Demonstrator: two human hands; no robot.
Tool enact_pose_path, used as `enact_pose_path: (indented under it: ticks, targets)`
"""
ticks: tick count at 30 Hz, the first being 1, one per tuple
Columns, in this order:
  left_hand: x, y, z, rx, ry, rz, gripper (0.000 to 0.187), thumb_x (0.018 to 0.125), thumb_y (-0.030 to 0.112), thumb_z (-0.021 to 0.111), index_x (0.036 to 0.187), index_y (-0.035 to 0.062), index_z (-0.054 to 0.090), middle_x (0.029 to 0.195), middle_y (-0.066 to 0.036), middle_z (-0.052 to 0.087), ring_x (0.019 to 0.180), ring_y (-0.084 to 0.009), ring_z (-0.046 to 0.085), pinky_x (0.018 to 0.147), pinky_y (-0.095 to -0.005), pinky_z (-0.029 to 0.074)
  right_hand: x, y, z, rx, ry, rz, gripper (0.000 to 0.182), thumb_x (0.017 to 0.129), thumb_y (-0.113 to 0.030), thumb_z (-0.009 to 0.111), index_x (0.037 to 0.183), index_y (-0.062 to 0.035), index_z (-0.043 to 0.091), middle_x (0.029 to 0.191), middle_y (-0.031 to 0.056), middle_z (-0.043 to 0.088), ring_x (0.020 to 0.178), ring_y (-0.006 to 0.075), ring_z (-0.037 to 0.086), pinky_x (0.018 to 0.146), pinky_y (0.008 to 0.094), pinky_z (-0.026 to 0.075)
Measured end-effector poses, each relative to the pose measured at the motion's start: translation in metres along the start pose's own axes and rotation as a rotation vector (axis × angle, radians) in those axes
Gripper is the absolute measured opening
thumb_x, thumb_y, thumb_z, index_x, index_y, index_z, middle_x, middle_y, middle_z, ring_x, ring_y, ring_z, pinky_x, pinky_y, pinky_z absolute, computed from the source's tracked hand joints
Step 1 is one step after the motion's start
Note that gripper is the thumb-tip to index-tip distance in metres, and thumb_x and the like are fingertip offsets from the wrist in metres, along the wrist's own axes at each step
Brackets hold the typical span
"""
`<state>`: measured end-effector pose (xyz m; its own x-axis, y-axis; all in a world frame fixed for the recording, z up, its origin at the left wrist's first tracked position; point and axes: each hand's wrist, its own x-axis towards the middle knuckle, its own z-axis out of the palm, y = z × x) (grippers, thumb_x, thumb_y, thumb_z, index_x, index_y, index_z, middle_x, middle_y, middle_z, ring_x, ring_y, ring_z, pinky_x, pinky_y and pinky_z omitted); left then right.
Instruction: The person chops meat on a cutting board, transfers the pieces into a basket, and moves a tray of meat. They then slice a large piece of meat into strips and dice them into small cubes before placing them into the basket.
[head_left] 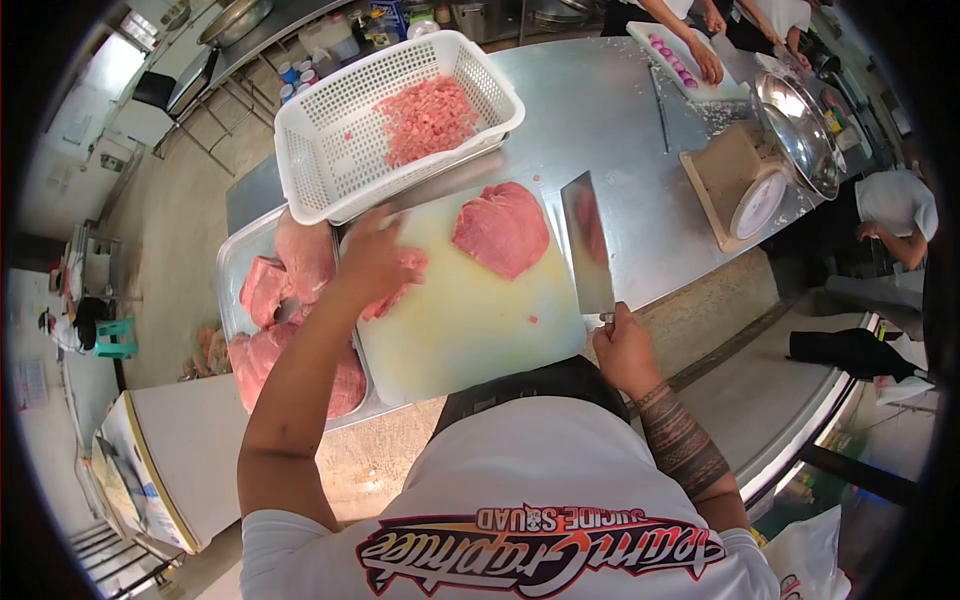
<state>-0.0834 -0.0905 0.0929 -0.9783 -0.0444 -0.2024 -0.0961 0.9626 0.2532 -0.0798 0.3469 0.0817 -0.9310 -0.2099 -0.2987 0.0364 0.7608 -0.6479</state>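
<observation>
My right hand [626,352] is closed round the handle of a cleaver [590,245], its broad blade lying along the right edge of the white cutting board [470,345]. My left hand [370,262] is over the board's left edge with fingers spread, against some cut pieces of raw meat [400,285]; its fingertips are slightly blurred. A larger slab of raw meat [502,230] lies flat on the upper part of the board. A tiny scrap of meat [532,320] sits lower right on it.
A metal tray [228,270] of large meat chunks [262,362] stands left of the board. Beyond it, a white perforated basket [330,165] holds diced meat [432,118]. A scale [757,200] and steel bowl [797,130] stand right. Another person's hand [708,65] works over a board of purple onions.
</observation>
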Motion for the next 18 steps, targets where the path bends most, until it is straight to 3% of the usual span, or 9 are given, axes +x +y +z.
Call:
enact_pose_path:
  ticks: [3, 6, 9, 11, 16, 18]
  targets:
    - [0.049, 0.062, -0.009, 0.031, -0.039, 0.43, 0.125, 0.06, 0.029, 0.102, 0.167, 0.0128, 0.038, 0.178, -0.017, 0.022, 0.163, -0.0442, 0.021, 0.133, -0.0541, 0.024, -0.003, 0.001, 0.011, -0.025, -0.008, 0.01, 0.027, 0.095, -0.011, 0.065, 0.114, 0.0053, 0.055, 0.087, 0.0275, 0.071, 0.086, 0.0474, 0.071, 0.077, 0.0543, 0.056]
    - [0.112, 0.097, -0.004, 0.202, -0.158, 0.676, 0.136, 0.054, 0.029, 0.104, 0.169, 0.0154, 0.033, 0.178, -0.019, 0.021, 0.164, -0.0453, 0.018, 0.133, -0.0537, 0.023, -0.009, -0.013, 0.012, -0.069, -0.01, 0.009, 0.03, 0.096, -0.013, 0.064, 0.117, 0.0052, 0.053, 0.089, 0.0311, 0.072, 0.088, 0.0507, 0.072, 0.079, 0.059, 0.057]
    - [0.16, 0.124, -0.005, 0.348, -0.425, 0.678, 0.146, 0.046, 0.031, 0.106, 0.17, 0.0146, 0.03, 0.177, -0.023, 0.021, 0.164, -0.0454, 0.017, 0.133, -0.0519, 0.022, -0.012, -0.007, 0.017, -0.107, -0.024, 0.024, 0.031, 0.098, -0.014, 0.06, 0.119, 0.005, 0.051, 0.089, 0.0329, 0.072, 0.087, 0.0526, 0.071, 0.08, 0.0617, 0.057]
    - [0.193, 0.115, 0.013, 0.254, -0.485, 0.756, 0.147, 0.041, 0.031, 0.106, 0.167, 0.0095, 0.034, 0.164, -0.025, 0.04, 0.151, -0.0477, 0.038, 0.127, -0.0517, 0.032, -0.013, -0.015, 0.014, -0.152, -0.064, 0.065, 0.028, 0.098, -0.015, 0.059, 0.117, 0.0047, 0.051, 0.089, 0.0324, 0.072, 0.088, 0.0526, 0.071, 0.081, 0.0615, 0.057]
    - [0.177, 0.1, 0.015, 0.114, -0.432, 0.714, 0.12, 0.043, 0.033, 0.105, 0.147, 0.0042, 0.054, 0.131, -0.021, 0.059, 0.126, -0.0426, 0.057, 0.11, -0.0505, 0.046, -0.014, -0.017, 0.009, -0.096, -0.072, 0.04, 0.022, 0.098, -0.014, 0.059, 0.11, 0.0025, 0.05, 0.088, 0.0316, 0.071, 0.089, 0.0519, 0.071, 0.08, 0.0613, 0.056]
    - [0.159, 0.09, 0.019, 0.022, -0.366, 0.645, 0.104, 0.05, 0.032, 0.103, 0.14, 0.0043, 0.058, 0.126, -0.021, 0.061, 0.123, -0.042, 0.058, 0.107, -0.0498, 0.049, -0.012, -0.013, 0.006, -0.082, -0.074, 0.02, 0.021, 0.098, -0.013, 0.059, 0.109, 0.0024, 0.05, 0.087, 0.0318, 0.07, 0.089, 0.0518, 0.071, 0.08, 0.0612, 0.056]
